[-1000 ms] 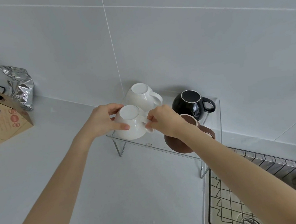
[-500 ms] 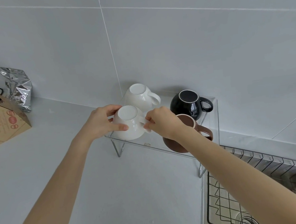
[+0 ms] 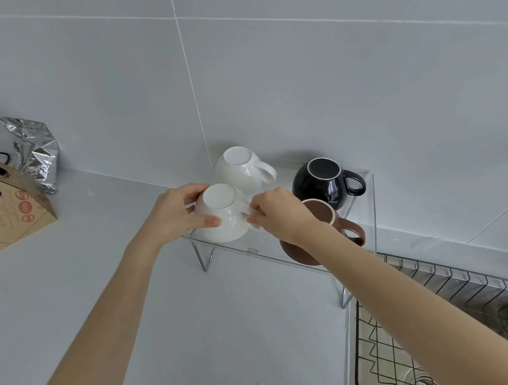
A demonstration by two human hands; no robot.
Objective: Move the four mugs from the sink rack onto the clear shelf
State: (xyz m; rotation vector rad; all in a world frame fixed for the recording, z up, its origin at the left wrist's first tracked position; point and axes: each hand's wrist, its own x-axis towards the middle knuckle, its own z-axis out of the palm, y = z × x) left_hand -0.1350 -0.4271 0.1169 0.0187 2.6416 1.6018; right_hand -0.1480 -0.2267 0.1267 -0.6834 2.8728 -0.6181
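Several mugs stand upside down on the clear shelf (image 3: 366, 199) against the tiled wall. A white mug (image 3: 222, 217) sits at the shelf's front left corner; my left hand (image 3: 175, 214) wraps its body and my right hand (image 3: 280, 217) pinches its handle. Behind it stands a second white mug (image 3: 241, 168). A black mug (image 3: 323, 182) is at the back right. A brown mug (image 3: 322, 226) at the front right is partly hidden by my right wrist.
The wire sink rack (image 3: 446, 307) and the sink drain (image 3: 423, 384) lie at the lower right. A cardboard box (image 3: 1, 212) and a silver foil bag (image 3: 35, 152) stand at the left on the grey counter (image 3: 132, 299).
Both hands stay on the front white mug, which has barely shifted on the shelf. The view has drifted slightly.
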